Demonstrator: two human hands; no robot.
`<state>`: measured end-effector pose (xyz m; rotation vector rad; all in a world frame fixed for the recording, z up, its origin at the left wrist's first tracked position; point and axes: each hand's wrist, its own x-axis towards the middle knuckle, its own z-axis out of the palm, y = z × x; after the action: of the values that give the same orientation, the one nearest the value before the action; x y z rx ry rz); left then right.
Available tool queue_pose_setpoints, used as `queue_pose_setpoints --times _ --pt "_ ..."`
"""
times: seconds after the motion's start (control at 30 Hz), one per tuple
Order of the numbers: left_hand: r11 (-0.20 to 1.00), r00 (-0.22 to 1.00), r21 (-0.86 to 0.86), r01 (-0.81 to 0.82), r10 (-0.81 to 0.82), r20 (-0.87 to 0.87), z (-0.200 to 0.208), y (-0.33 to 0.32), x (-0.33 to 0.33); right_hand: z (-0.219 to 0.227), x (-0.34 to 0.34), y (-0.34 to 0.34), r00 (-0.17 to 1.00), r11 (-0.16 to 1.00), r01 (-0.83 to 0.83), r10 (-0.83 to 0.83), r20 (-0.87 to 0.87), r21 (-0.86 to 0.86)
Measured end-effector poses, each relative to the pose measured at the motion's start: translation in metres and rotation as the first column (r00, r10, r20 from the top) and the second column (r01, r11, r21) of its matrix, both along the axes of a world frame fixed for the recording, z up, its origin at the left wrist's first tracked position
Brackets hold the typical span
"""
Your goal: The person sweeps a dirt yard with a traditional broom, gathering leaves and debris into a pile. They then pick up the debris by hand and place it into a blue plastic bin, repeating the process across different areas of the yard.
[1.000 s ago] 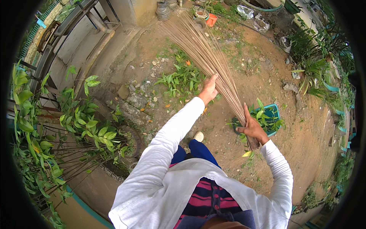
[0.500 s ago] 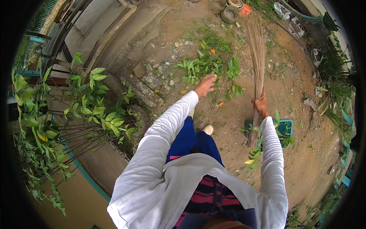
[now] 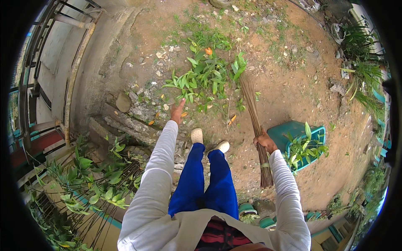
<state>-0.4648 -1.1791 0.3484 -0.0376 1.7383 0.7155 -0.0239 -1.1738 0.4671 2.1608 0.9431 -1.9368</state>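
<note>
So the stick broom (image 3: 250, 102) is in the right hand (image 3: 264, 141) only, fingers closed round the bundle down toward its butt end, a bit above the pale band (image 3: 265, 165) tied there. The left hand (image 3: 177, 112) isn't on it at all: it looks empty and loosely open, one finger stretched out, though I can't really make out the rest of the fingers. The thing to look at here is the angle. The broom's long axis runs away from the person and leans a little left, butt end back beside the right forearm, tips out at the right edge of the leafy green cuttings (image 3: 205, 77) on the dirt. The tips and the leaves overlap in this view, but I can't tell which is on top or if they actually touch. The cuttings lie ahead of both shoes (image 3: 197, 136), and the left hand is the nearer one, just short of their lower left side. The right hand sits farther back and off to the right, so only the broom's length bridges that gap. The teal bin (image 3: 287, 127), with leaves in it, is just beside the right hand, on its outer side.
</note>
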Motion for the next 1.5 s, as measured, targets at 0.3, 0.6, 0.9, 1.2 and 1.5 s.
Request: queue_pose_setpoints --times 0.3,0.6,0.9,1.2,1.5 --pt "0.989 0.986 0.086 0.118 -0.107 -0.124 -0.227 0.090 -0.011 -0.030 0.043 -0.066 0.988 0.978 -0.147 0.137 -0.073 -0.150" --pt "0.922 0.991 0.378 0.086 -0.042 -0.124 -0.339 0.129 0.083 -0.066 0.076 -0.116 0.969 0.951 -0.055 -0.023 -0.246 -0.305" --pt "0.922 0.860 0.231 0.309 -0.167 -0.482 -0.469 0.110 0.117 -0.076 0.080 -0.103 0.925 0.919 -0.129 -0.025 -0.380 -0.373" --pt "0.903 0.603 0.131 0.408 -0.159 -0.782 -0.387 0.136 0.135 -0.086 0.106 -0.182 0.921 0.942 0.249 -0.302 -0.246 -0.225" --pt "0.795 0.291 -0.187 0.578 -0.415 -0.862 -0.147 0.170 0.053 0.058 0.123 -0.195 0.990 0.960 0.089 -0.115 0.086 0.264"
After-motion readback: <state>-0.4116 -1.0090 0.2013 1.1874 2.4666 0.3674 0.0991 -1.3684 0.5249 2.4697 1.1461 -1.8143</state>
